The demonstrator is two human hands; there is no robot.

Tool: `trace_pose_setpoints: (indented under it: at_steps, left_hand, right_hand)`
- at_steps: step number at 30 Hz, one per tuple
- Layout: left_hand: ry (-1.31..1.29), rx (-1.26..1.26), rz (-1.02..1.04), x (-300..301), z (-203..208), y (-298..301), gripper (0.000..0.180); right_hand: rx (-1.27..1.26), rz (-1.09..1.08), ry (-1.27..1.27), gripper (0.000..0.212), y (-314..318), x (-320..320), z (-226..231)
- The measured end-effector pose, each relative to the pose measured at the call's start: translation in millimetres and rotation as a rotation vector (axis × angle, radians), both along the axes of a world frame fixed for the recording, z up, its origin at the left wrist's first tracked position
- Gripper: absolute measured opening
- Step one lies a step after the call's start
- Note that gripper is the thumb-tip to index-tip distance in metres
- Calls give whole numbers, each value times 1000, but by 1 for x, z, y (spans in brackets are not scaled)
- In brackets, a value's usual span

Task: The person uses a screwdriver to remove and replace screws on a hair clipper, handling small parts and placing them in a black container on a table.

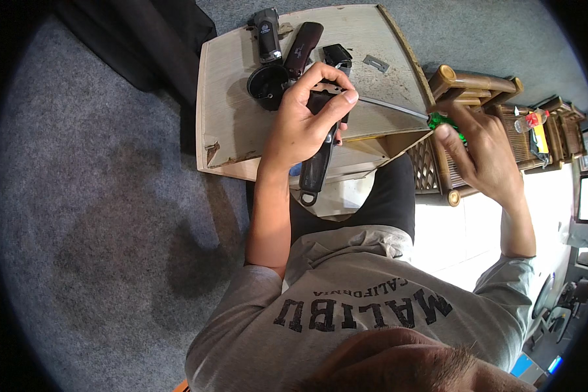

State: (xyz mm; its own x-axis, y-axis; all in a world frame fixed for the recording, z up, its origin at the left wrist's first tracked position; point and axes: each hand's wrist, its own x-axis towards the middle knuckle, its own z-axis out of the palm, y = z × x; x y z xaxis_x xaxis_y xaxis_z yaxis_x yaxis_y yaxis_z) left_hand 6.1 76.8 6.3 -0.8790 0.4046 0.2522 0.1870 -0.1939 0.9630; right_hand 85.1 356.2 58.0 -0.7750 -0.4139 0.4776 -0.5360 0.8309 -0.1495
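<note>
My left hand (307, 121) is closed around a long black appliance part (316, 171), which tapers down to a hanging loop. A light strip with holes (328, 87) shows between the thumb and forefinger; how it is attached is hidden. My right hand (480, 147) grips a screwdriver (393, 106) by its green handle. The shaft points left, and its tip is at my left thumb, where the contact point cannot be seen. Just beyond my left hand lie a round black cup-like housing (262, 91) and a dark maroon casing (305, 47).
The pale wooden table (228, 130) has a worn front edge and an open shelf. On it are a black-grey clipper-like device (266, 36), a small black part (337, 57) and a flat metal plate (375, 63). Bamboo furniture (464, 85) stands right, with a clear bottle (528, 122).
</note>
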Motion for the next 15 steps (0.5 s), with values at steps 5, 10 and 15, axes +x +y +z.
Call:
trace_pose_setpoints:
  at_steps: [5,10,15]
  left_hand:
    - [14,7,4,-1,-1,0,12]
    - [1,13,20,0,-1,0,12]
    - [-6,-8,19,2,3,0,11]
  right_hand:
    - [71,-16,-137,33,3,0,2]
    - [-6,6,-6,30,-4,0,0]
    - [-46,-6,23,28,-7,1,2]
